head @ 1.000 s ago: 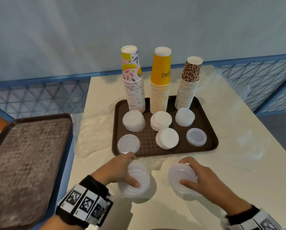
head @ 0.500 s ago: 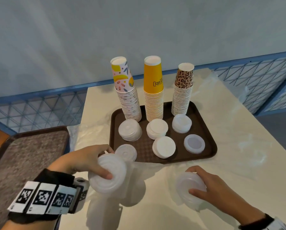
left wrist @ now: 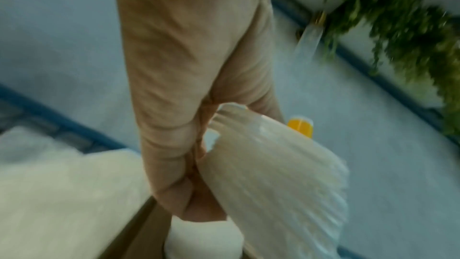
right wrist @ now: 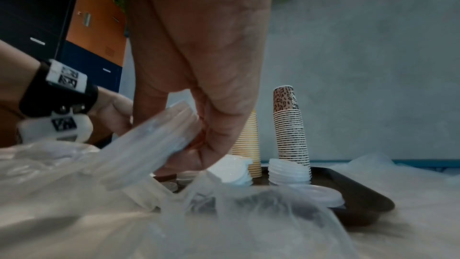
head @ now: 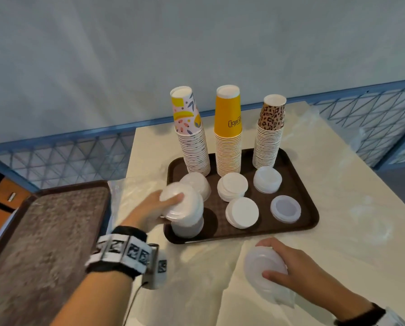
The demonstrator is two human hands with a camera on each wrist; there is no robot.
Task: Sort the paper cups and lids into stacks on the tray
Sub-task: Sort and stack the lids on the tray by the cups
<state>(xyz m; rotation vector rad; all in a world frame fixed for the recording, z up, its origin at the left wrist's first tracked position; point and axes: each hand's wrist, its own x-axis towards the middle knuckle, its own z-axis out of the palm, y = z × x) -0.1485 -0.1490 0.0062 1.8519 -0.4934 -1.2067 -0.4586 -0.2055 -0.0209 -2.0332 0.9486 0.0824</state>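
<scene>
Sorting looks close to finished, as I read it: on the brown tray (head: 310,222) three stacks of cups stand along the far edge, the patterned cups (head: 193,147) at the far left, the yellow cups (head: 228,140) in the middle, the leopard-print cups (head: 268,137) at the far right, and piles of lids (head: 232,189) lie in front of them across the tray's middle and near side. What I judge is left are the two bundles in my hands and the loose plastic wrap (head: 196,274) lying on the table (head: 352,184) off the tray's near edge. My left hand (head: 147,211) is curled round a stack of clear lids (head: 185,208), thumb on top and fingers underneath, holding it tilted over the tray's near left corner, just above the lids sitting there; the left wrist view confirms the clamp on its edge. My right hand (head: 297,269) grips another bundle of lids (head: 263,267), half in wrap, off the tray's near right side and well short of its rim, with the fingers wrapped over it. Both bundles need setting on matching piles, I think.
</scene>
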